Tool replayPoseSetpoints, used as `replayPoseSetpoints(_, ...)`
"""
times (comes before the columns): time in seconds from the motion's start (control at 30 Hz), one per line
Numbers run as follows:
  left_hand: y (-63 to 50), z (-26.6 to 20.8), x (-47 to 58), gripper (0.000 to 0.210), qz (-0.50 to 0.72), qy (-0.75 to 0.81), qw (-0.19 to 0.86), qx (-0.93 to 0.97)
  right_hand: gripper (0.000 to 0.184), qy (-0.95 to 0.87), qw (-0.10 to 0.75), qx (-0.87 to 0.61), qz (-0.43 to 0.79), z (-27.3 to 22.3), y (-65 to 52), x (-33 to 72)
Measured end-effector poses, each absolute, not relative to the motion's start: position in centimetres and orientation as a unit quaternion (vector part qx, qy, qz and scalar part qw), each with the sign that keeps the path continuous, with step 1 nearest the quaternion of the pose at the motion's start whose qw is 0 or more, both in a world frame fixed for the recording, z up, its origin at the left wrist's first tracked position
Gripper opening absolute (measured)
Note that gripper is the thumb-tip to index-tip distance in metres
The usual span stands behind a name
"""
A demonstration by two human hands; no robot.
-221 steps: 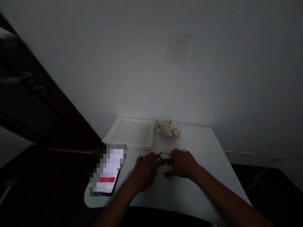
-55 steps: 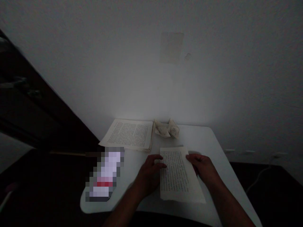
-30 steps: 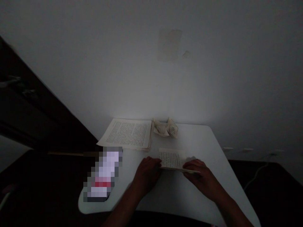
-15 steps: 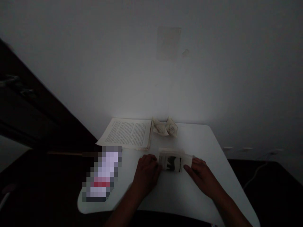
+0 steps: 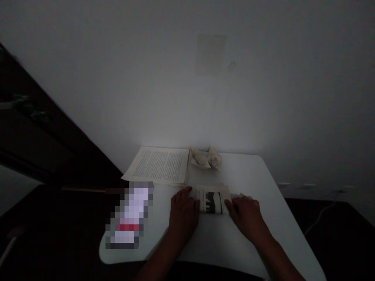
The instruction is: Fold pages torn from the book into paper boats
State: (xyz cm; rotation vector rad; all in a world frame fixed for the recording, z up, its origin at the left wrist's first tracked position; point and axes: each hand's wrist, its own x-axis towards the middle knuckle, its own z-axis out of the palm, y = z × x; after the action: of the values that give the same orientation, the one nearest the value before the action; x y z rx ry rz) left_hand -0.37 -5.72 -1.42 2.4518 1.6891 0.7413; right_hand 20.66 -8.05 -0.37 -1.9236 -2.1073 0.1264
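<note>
A folded sheet of printed paper [image 5: 213, 201] with a dark picture on it lies on the white table in front of me. My left hand [image 5: 184, 208] is at its left edge, thumb against the paper and fingers bent. At the right edge, my right hand [image 5: 244, 212] grips the paper with the thumb on top and the other fingers curled. Behind it stands a folded paper shape [image 5: 206, 158] with pointed flaps. To its left lies a stack of printed pages [image 5: 159, 166].
A phone-like object [image 5: 129, 214], blurred by pixels, lies on the table's left side. The white table [image 5: 249, 171] meets a grey wall [image 5: 164, 78]. A dark door [image 5: 35, 128] is at left, and a pale cable [image 5: 319, 216] hangs at right.
The paper's raised right side now lies folded down, making the sheet narrower. My right hand has turned and closed in over that edge; my left hand stays at the left edge.
</note>
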Motion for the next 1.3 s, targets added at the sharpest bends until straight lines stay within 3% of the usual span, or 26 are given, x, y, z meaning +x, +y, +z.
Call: replayPoseSetpoints(1.3,-6.4,-1.2,-0.2,0.015,0.221,0.565,0.003,0.795,0.050,-0.674,0.046,-0.733,0.075,0.8,-8.1,19.5)
